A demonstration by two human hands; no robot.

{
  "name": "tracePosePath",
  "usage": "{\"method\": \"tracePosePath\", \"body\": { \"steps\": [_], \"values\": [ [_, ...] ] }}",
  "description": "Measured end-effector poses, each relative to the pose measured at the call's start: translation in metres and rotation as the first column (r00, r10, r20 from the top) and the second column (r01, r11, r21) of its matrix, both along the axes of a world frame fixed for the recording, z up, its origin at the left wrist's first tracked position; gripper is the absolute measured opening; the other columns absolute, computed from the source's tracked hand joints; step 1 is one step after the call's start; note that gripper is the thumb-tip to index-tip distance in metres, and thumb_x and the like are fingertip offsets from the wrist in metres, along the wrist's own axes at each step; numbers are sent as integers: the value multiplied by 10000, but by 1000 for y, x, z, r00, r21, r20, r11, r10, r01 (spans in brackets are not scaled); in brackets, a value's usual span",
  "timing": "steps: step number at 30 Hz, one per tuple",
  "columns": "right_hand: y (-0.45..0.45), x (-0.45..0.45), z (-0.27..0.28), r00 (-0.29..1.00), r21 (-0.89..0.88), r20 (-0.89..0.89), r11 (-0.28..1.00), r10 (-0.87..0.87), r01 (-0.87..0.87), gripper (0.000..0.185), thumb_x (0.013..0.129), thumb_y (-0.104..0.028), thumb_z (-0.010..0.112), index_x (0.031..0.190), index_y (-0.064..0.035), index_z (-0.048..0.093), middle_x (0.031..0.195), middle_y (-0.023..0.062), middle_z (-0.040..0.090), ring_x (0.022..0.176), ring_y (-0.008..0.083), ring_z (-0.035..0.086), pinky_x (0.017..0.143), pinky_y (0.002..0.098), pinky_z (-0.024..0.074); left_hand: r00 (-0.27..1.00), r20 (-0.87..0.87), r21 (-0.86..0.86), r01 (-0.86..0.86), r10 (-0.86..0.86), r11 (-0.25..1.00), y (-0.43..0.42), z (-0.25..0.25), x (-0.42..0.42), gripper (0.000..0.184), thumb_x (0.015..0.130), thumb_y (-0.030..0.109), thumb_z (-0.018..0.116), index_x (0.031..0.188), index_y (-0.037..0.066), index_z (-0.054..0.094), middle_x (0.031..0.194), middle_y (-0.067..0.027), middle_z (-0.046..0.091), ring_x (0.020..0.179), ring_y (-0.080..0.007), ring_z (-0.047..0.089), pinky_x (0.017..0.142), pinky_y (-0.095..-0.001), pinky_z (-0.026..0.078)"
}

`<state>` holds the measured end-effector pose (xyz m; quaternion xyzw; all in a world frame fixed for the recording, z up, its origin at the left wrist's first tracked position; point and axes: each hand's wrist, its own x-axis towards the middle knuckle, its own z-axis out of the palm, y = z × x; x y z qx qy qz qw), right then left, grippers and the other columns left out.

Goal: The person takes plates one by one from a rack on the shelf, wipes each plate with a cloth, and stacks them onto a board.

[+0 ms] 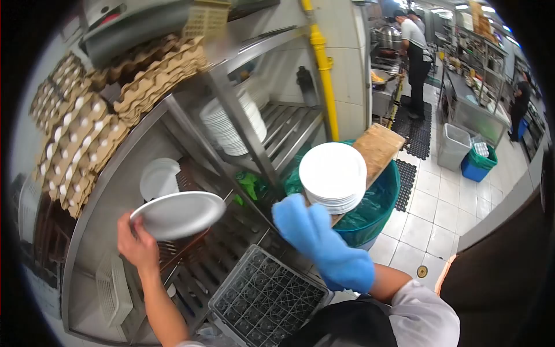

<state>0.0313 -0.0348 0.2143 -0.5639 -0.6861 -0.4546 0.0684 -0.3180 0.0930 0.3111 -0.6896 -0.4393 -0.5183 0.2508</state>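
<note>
My left hand (139, 240) grips the left rim of a white plate (182, 217), which is tilted and held up over the metal shelf. The thumb lies at the plate's edge. Blue material, a cloth or a glove, covers my right hand (324, 243) down to the wrist, so its fingers are hidden. Just beyond that hand rises a stack of white plates (333, 173). A wooden board (378, 147) lies across a green bin and carries the stack. Lower on the left, more white plates (159, 178) sit behind the held one.
A grey glass rack (269, 298) lies below, between my arms. Egg trays (75, 144) are piled at the left. Another plate stack (234, 124) stands on the steel shelf. The lined bin (390, 199) sits beside a yellow pipe (319, 52). Other people (413, 58) stand farther back.
</note>
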Motion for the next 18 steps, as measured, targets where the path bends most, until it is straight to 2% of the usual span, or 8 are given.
{"method": "tracePosePath", "body": {
  "steps": [4, 6, 7, 9, 12, 14, 17, 18],
  "values": [
    [-5, -7, -19, 742, -123, -639, 925, 204, -360, 310, 865, -141, 584, 1157, -35, 587, 1016, 123, 565, 841, 241, 573, 696, 355, 460, 905, 389, -440, 348, -174, 828, -78, -35, 80, 70, 967, 69, 634, 1009, 18, 612, 867, -12, 646, 751, -76, 558, 674, -241, 455],
    [-11, -12, -67, -246, 355, -935, 729, 257, -586, 286, 788, -84, 637, 1053, 7, 581, 992, 205, 600, 971, 384, 594, 991, 396, 464, 713, 642, -460, 652, -282, 603, -90, -64, 93, 144, 982, 131, 647, 1063, 18, 610, 917, -20, 655, 789, -80, 580, 724, -233, 475],
    [-19, 6, -61, -250, 358, -933, 728, 258, -585, 286, 788, -84, 637, 1053, 7, 581, 992, 205, 600, 971, 384, 594, 991, 396, 464, 553, 784, -382, 788, -283, 482, -91, -82, 91, 190, 991, 171, 659, 1091, 15, 617, 952, -47, 673, 825, -104, 622, 760, -242, 502],
    [-39, 50, -38, 469, -185, -838, 664, 278, -724, 251, 747, -47, 641, 980, 16, 572, 1004, 233, 594, 990, 420, 568, 1018, 445, 426, -17, 995, 49, 944, -101, 325, -97, -146, 94, 299, 951, 135, 680, 1216, 13, 615, 1081, -129, 711, 982, -233, 690, 862, -337, 546],
    [-57, 71, -36, 382, -72, -884, 728, 270, -682, 253, 706, -88, 675, 907, 11, 557, 977, 236, 578, 965, 437, 544, 968, 490, 424, 893, 389, -738, 449, -226, 504, -107, -315, 125, 339, 934, 132, 688, 1246, 22, 613, 1115, -157, 710, 1028, -293, 685, 891, -388, 544],
    [-73, 104, -26, 268, 174, -863, 749, 429, -639, 312, 654, -161, 712, 873, -10, 549, 949, 216, 572, 952, 436, 536, 917, 468, 445, 802, -362, -739, 62, -474, 670, -147, -383, 130, 367, 923, 131, 693, 1266, 28, 612, 1137, -175, 710, 1058, -334, 682, 911, -422, 543],
    [-86, 158, -44, 497, 183, -762, 874, 416, -451, 333, 640, -234, 732, 833, -33, 549, 912, 196, 554, 910, 423, 533, 862, 465, 446, 992, 76, -945, 105, -105, 310, -167, -294, 128, 354, 828, 126, 697, 1177, 64, 688, 1325, -220, 614, 1237, -440, 558, 1085, -518, 408],
    [-95, 169, -44, 498, 183, -764, 878, 410, -442, 333, 640, -234, 732, 833, -33, 549, 912, 196, 554, 910, 423, 533, 862, 465, 446, 994, 73, -825, 11, 87, 565, -149, -332, 84, 242, 821, 138, 703, 1044, 49, 731, 1309, -255, 614, 1288, -451, 511, 1146, -535, 320]
  ]
}}
